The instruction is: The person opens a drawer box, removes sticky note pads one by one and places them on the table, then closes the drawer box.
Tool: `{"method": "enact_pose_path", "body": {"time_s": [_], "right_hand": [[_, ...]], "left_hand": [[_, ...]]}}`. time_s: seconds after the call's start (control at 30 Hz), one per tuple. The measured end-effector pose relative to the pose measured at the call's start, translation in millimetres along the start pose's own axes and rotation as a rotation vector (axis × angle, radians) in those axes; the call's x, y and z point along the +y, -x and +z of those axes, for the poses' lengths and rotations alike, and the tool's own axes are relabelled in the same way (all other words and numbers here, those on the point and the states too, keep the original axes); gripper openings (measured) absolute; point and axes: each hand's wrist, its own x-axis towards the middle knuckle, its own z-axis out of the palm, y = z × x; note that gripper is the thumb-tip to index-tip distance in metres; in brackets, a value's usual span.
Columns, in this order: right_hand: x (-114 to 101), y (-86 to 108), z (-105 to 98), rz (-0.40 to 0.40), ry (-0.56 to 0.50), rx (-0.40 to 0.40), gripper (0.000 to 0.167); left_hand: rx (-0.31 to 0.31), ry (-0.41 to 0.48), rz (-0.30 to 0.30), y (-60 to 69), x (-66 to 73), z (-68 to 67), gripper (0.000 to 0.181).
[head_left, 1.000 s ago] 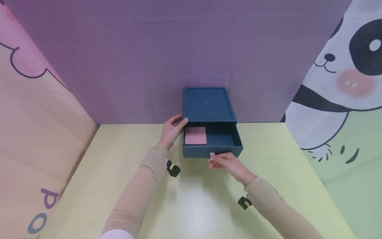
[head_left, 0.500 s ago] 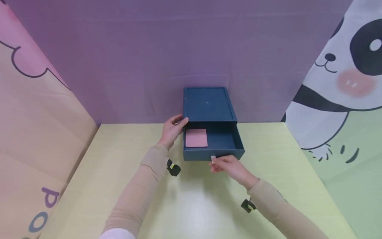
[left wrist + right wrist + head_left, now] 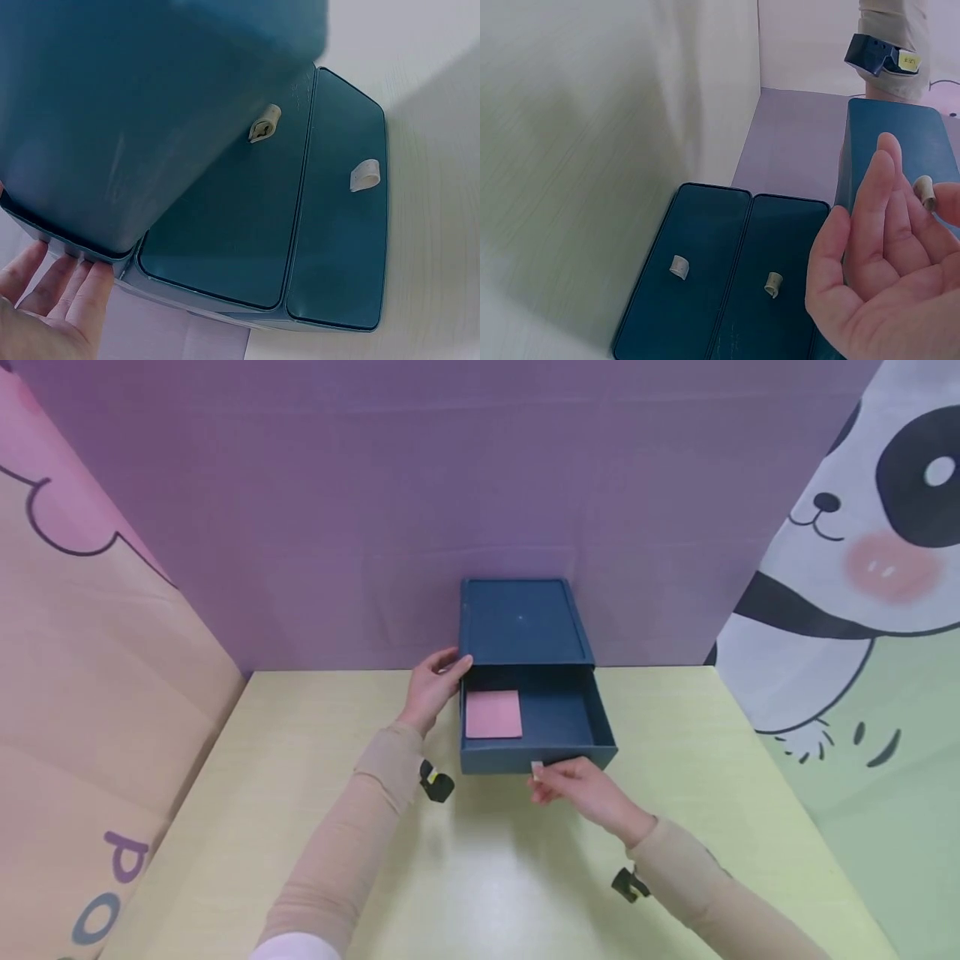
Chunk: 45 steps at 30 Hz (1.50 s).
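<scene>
A dark blue drawer unit (image 3: 525, 620) stands at the table's back, its top drawer (image 3: 558, 714) pulled well out. A pink square (image 3: 492, 714), like a sticky-note pad, lies at the drawer's left. With thumb and fingers my right hand (image 3: 588, 793) pinches the drawer's small pale pull tab (image 3: 925, 193). My left hand (image 3: 433, 687) rests against the unit's left side near the front, the thumb at its top corner. In the left wrist view, fairly straight fingers (image 3: 88, 300) press the side. Below, two lower drawers (image 3: 341, 247) are closed, each with a pale tab.
The pale wooden table (image 3: 337, 710) runs to a purple back cloth (image 3: 300, 527). Printed cloths stand at both sides, with a panda (image 3: 915, 468) on the right one. A small black camera (image 3: 437, 782) hangs from each wrist.
The right hand has drawn the top drawer farther out toward me, and the pink square has come forward with it. My left hand has stayed in place on the unit's side.
</scene>
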Motion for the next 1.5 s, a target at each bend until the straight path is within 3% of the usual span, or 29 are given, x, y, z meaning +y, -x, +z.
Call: {"method": "enact_pose_path", "body": {"time_s": [0.37,0.93,1.5], "right_hand": [[-4,8.2,3,-0.032,0.126,0.006,0.036],[3,10.6,2,-0.1,0.152,-0.031,0.033],[3,17.0,1,-0.103,0.172,-0.037,0.034]], "left_hand": [[0.009,-0.005,-0.012,-0.2,0.1,1.1,0.054],[0.013,0.013,-0.029,-1.5,-3.3,0.6,0.054],[0.026,-0.003,-0.017,-1.7,-2.1,2.3,0.055]]}}
